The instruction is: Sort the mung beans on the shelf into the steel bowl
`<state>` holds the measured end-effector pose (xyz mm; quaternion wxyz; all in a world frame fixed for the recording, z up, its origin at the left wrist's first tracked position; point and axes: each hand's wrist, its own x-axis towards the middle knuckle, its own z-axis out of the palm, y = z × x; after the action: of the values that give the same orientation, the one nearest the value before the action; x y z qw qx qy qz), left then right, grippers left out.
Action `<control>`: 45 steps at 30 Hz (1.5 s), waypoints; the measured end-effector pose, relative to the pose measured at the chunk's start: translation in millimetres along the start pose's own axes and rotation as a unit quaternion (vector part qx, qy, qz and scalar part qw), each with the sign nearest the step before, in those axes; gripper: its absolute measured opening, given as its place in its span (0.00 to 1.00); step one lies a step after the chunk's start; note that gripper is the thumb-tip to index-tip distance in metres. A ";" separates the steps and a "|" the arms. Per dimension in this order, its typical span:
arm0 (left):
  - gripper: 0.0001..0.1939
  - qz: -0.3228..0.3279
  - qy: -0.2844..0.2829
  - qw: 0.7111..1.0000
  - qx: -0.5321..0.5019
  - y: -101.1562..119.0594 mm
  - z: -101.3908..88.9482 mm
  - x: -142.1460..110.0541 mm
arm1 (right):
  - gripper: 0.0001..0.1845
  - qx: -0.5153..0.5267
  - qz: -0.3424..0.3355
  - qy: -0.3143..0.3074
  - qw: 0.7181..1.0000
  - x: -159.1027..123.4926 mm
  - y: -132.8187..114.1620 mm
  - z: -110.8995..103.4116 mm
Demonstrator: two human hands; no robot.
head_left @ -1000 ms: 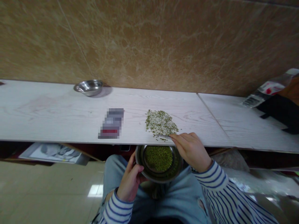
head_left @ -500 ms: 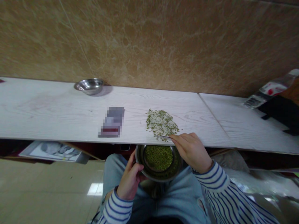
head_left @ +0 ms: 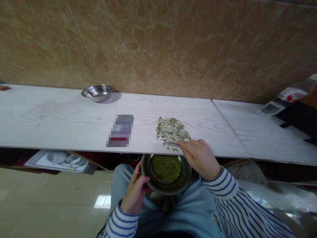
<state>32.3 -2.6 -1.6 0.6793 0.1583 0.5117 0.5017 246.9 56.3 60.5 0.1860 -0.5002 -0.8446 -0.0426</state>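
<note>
Left hand (head_left: 135, 192) curled, right hand (head_left: 201, 158) palm-down, fingers (head_left: 183, 145) pinched together.

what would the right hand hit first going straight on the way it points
Beyond the metal tool it holds, the right hand would probably meet the scattered green and white grains first, though its height above them is unclear.

A round silvery metal bowl (head_left: 166, 189) – partly filled with small green beans (head_left: 165, 168) – is held below the white counter (head_left: 146, 132); a slim metal utensil (head_left: 170, 144) is held beside spread green-and-white grains (head_left: 172, 129).
</note>
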 end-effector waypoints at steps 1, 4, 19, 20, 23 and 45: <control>0.38 0.003 0.003 1.000 0.004 0.2 -1.8 0.1 | 0.13 0.004 -0.003 -0.005 1.000 1.2 0.2 0.7; 0.38 0.005 0.008 1.000 0.019 1.1 -8.3 -0.8 | 0.13 0.021 -0.014 -0.013 1.000 2.7 1.5 1.7; 0.36 -0.030 -0.030 0.998 0.039 -4.9 5.3 2.8 | 0.12 0.049 -0.026 -0.026 0.998 -5.3 6.1 -2.7; 0.36 -0.032 -0.030 0.998 0.038 -6.0 5.8 2.7 | 0.12 0.051 -0.028 -0.028 0.998 -6.1 5.5 -2.9; 0.35 -0.034 -0.024 0.999 0.028 -9.0 5.4 2.1 | 0.12 0.056 -0.033 -0.025 0.998 -10.0 1.9 -4.4; 0.37 -0.044 0.026 0.996 0.067 -37.6 -16.9 -12.4 | 0.11 0.038 0.029 0.055 0.997 -52.9 8.0 -14.4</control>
<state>37.7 -34.9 -29.5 0.6750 0.1681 0.5682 0.4396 280.5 12.7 54.1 0.2523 -0.5138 -0.8194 -0.0322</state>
